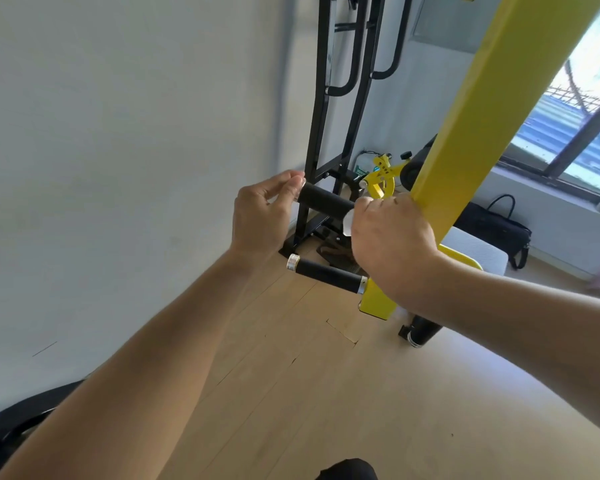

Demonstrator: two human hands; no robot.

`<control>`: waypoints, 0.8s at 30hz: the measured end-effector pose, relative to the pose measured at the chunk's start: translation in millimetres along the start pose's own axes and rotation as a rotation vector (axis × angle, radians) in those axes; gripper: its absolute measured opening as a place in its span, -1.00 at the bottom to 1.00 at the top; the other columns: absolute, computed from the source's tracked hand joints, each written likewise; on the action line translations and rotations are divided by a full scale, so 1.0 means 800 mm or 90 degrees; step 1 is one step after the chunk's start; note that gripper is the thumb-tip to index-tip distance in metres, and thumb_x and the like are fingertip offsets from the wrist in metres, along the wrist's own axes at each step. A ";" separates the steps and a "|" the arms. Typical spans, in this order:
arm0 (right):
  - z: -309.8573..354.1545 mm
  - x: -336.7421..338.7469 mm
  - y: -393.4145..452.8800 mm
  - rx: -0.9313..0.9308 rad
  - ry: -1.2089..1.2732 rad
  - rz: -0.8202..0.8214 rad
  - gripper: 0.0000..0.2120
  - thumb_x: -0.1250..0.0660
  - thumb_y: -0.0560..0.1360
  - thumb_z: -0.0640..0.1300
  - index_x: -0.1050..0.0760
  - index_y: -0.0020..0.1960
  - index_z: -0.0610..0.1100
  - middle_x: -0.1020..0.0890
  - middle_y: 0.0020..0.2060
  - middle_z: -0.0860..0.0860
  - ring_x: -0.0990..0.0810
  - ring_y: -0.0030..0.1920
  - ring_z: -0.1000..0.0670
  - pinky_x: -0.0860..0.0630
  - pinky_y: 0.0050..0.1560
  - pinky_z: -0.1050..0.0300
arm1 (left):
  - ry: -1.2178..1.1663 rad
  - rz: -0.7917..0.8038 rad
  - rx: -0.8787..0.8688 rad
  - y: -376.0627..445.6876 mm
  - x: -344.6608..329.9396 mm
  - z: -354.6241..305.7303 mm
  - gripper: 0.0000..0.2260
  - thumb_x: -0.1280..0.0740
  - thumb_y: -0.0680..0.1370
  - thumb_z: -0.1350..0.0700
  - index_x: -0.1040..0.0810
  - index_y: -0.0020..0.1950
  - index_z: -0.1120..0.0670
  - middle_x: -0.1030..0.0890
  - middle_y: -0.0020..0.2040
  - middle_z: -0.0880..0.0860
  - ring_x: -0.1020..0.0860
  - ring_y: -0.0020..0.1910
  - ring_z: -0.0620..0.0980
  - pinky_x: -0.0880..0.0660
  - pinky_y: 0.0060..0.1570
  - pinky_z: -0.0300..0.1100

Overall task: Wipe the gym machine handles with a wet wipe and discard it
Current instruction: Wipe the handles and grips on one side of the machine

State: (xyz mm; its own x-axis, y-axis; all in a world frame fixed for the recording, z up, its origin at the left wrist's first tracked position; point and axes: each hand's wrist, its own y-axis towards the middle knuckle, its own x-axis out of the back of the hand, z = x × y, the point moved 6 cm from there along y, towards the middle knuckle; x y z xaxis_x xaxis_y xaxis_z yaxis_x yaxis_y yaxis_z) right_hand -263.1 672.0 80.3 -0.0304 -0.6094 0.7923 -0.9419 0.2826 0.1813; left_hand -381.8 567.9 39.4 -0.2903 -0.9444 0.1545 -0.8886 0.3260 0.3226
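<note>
I see two black foam handles projecting from the yellow machine arm (471, 109). The upper handle (324, 199) lies between my two hands; the lower handle (326, 274) sits below it, untouched, with a silver cap at each end.

My left hand (262, 211) is at the free end of the upper handle. Its fingers curl over the end cap and pinch it.

My right hand (388, 233) is at the inner end of the upper handle, beside the yellow arm. Its fingers are closed around the wet wipe (348, 221), a white edge of which shows below the handle. The wipe is pressed against the handle.

A black frame (329, 109) stands against the wall behind. A black bag (496, 225) rests under the window.
</note>
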 end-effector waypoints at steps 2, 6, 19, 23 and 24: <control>0.002 0.003 -0.002 -0.006 0.018 -0.001 -0.73 -0.02 0.66 -0.11 -0.37 0.19 -0.25 -0.47 -0.19 -0.11 -0.48 -0.21 -0.06 -0.39 -0.18 0.06 | -0.005 0.003 -0.001 -0.002 -0.003 0.000 -0.76 -0.35 0.61 0.01 -0.69 0.20 0.06 -0.73 0.08 -0.04 -0.65 0.10 -0.12 -0.50 0.18 -0.30; 0.019 0.004 0.023 0.009 0.255 -0.071 -0.65 -0.13 0.67 -0.11 -0.25 0.39 -0.25 -0.56 0.09 -0.12 -0.58 0.05 -0.10 -0.55 -0.06 0.06 | -0.017 0.012 0.009 -0.004 -0.004 0.000 -0.76 -0.34 0.61 -0.03 -0.69 0.19 0.00 -0.73 0.05 -0.08 -0.65 0.06 -0.18 -0.51 0.08 -0.41; 0.000 0.029 -0.008 0.049 0.074 -0.017 -0.77 -0.19 0.66 -0.15 -0.38 0.25 -0.25 -0.44 -0.23 -0.06 -0.49 -0.29 -0.03 -0.41 -0.29 0.12 | 0.069 -0.026 -0.064 -0.004 0.001 -0.001 -0.74 -0.32 0.63 0.01 -0.67 0.22 0.09 -0.74 0.03 -0.01 -0.64 -0.20 -0.20 -0.41 -0.18 -0.59; 0.021 0.025 0.018 0.062 0.175 -0.100 -0.76 -0.21 0.66 -0.14 -0.42 0.28 -0.22 -0.64 -0.03 -0.06 -0.68 -0.08 -0.07 -0.60 -0.10 0.07 | 0.094 -0.012 -0.077 -0.005 -0.001 -0.002 -0.73 -0.28 0.64 -0.01 -0.67 0.24 0.05 -0.74 0.01 -0.04 -0.63 -0.22 -0.19 -0.51 -0.19 -0.37; 0.026 0.024 0.028 0.053 0.210 -0.108 -0.75 -0.22 0.66 -0.11 -0.43 0.27 -0.21 -0.66 0.00 -0.08 -0.68 -0.06 -0.07 -0.60 -0.04 0.04 | 0.092 -0.005 -0.070 -0.005 -0.001 -0.001 -0.73 -0.28 0.64 0.00 -0.67 0.24 0.03 -0.74 0.00 -0.06 -0.65 -0.18 -0.12 -0.55 -0.16 -0.25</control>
State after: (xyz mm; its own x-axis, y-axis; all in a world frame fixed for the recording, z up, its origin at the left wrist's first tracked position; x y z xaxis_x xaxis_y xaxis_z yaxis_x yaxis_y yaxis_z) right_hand -291.5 650.9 87.2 0.2249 -0.3673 0.9025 -0.9489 0.1281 0.2885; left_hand -377.6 567.4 39.0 -0.2229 -0.9331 0.2823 -0.8442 0.3295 0.4227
